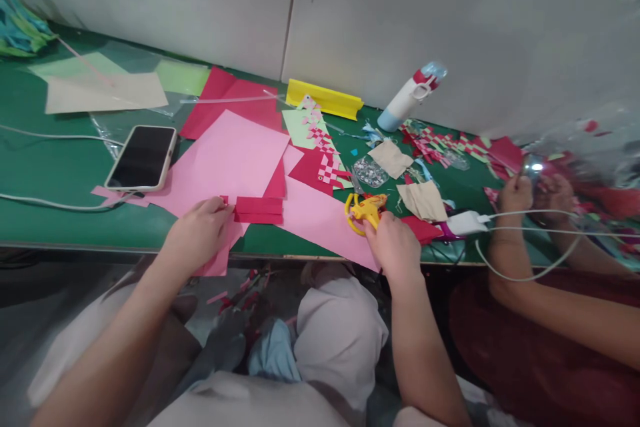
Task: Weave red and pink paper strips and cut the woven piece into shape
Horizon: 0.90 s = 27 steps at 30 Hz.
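Observation:
My left hand (200, 235) rests at the front of the green table with its fingers pinched together. It is closed on a red paper strip (225, 200), only a small end of which shows. Right of those fingers lies a folded red paper (259, 211) on pink sheets (235, 153). My right hand (397, 243) has its fingers on the yellow-handled scissors (356, 215), whose blades point toward the wall. Under the scissors spreads another pink sheet (320, 220). Just beyond, a pink-and-red woven paper fish (330, 170) lies near a red sheet.
A phone (141, 159) with cables lies left. A yellow holder (325, 100) and white bottle (407, 100) stand near the wall. Cloth pouches (423, 200), a bag of small pieces (370, 172) and a white charger (465, 222) sit right. A co-worker's hands (517, 193) hold a lit phone.

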{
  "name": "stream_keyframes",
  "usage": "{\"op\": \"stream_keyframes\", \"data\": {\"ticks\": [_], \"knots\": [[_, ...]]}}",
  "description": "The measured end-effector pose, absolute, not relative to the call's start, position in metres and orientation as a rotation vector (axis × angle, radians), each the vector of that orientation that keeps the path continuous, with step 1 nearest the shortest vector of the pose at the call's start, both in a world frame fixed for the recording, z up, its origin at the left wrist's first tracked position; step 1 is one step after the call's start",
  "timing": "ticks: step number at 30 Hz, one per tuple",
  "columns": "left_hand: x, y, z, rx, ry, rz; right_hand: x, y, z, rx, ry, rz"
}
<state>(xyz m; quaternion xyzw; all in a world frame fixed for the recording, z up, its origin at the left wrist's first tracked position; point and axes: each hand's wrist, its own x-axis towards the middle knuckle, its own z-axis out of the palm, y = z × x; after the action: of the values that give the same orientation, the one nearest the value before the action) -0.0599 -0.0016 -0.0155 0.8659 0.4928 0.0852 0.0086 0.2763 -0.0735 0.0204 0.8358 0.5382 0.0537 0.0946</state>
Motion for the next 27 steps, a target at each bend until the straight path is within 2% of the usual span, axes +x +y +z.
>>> {"op": "stream_keyframes", "data": {"ticks": [11,16,21,27], "knots": [[-0.064,-0.003,-0.017,2.688,1.498,0.3,0.239,-0.068,0.039,2.462,1.847,0.258],[-0.06,-0.004,-0.011,2.725,1.497,0.246,0.204,-0.05,0.04,2.376,2.099,0.048],[-0.057,-0.004,-0.012,2.729,1.525,0.199,0.171,-0.028,0.03,2.078,2.489,-0.136],[-0.06,-0.004,-0.014,2.67,1.508,0.272,0.152,-0.011,0.017,1.884,2.605,-0.225]]}}
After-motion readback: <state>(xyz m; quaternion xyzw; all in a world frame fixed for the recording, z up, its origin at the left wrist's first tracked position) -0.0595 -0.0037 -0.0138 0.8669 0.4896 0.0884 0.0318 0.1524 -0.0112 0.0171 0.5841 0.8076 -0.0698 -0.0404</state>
